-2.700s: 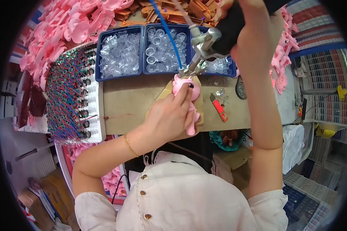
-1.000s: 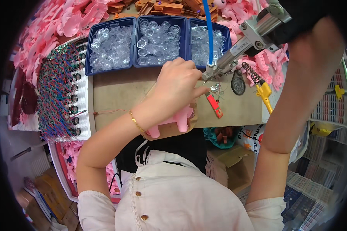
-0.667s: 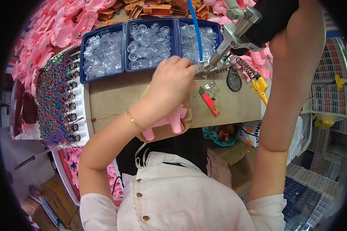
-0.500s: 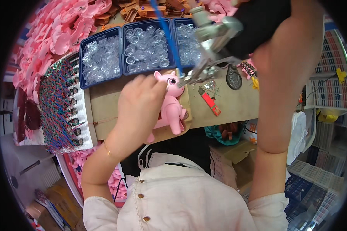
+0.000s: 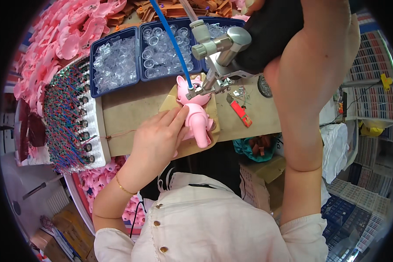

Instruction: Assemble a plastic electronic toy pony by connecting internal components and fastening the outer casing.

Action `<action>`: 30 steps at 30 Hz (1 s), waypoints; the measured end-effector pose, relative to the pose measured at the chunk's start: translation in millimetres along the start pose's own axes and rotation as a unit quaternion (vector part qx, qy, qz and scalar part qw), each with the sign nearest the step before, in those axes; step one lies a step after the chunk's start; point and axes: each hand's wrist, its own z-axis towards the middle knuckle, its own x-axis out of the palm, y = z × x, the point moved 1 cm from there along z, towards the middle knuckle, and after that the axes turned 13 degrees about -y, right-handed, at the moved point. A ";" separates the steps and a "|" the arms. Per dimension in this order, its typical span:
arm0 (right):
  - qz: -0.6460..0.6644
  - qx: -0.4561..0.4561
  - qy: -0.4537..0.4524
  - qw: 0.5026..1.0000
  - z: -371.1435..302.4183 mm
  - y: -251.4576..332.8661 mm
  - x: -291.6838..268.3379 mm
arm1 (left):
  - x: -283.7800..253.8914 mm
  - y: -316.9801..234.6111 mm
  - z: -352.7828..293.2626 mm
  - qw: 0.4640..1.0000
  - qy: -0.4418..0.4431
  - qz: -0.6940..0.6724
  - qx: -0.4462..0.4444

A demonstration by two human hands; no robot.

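Observation:
A pink toy pony [image 5: 197,120] lies on a tan board [image 5: 185,151] in front of me, its head away from me. My left hand [image 5: 155,136] is laid against the toy's body, its fingers holding it at the left side. My right hand [image 5: 288,65] is wrapped round the black body of a powered screwdriver [image 5: 266,37], and most of its fingers are hidden behind the tool. The screwdriver's metal front end slants down to the toy's head, where a blue tube [image 5: 172,39] also meets it. Whether the tip touches the toy I cannot tell.
Blue bins [image 5: 140,72] of clear plastic parts stand behind the toy. Wired parts [image 5: 65,118] fill a white tray at left, with pink shells [image 5: 70,48] heaped beyond. A red cutter [image 5: 240,113] and loose small metal bits lie right of the toy.
My right hand has brought the screwdriver left and its front end onto the toy's head. My left hand has slid down from beside the head to the body.

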 end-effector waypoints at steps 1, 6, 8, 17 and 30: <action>0.001 0.007 0.000 1.000 -1.8 -1.8 0.5 | -1.3 0.2 1.6 1.000 0.004 -0.003 0.004; 0.004 0.046 0.016 0.999 -16.7 -5.1 9.2 | -2.7 1.2 -1.9 1.000 0.005 -0.004 -0.003; 0.003 0.044 0.019 0.999 -7.3 -7.3 5.1 | -2.7 0.5 2.5 1.000 0.000 -0.008 0.011; 0.084 -0.089 0.118 0.985 -13.0 31.1 -15.6 | -4.2 9.9 -8.4 0.998 0.060 -0.014 0.003; 0.026 -0.006 0.159 0.987 -52.2 21.0 -27.6 | -11.9 5.8 -8.2 0.998 0.065 -0.010 -0.024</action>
